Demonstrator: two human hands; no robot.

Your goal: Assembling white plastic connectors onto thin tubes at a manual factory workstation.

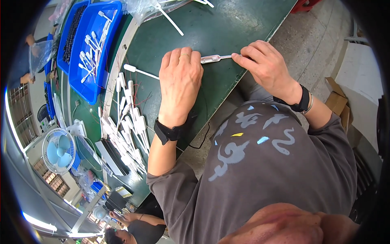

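Note:
Over the green table, my right hand [266,63] pinches the thin stem of a white plastic stick with a wider, longish head [210,59]. The head's upper face shows a recess with something pale or shiny inside. My left hand [180,77] has its fingers closed around the head's other end; the fingertips are hidden beneath the palm. Another white stick [140,72] lies just left of that hand, its stem end running behind the hand. Beside my left wrist is a large heap of similar white sticks [126,130], with thin dark red wires among them.
A blue tray [94,91] at the far left holds more white sticks with wires; a second tray holds small black parts [73,32]. A clear plastic bag [144,10] lies at the back. A fan [59,150] stands left. Co-workers [142,227] are beyond. The table's edge [239,77] runs diagonally.

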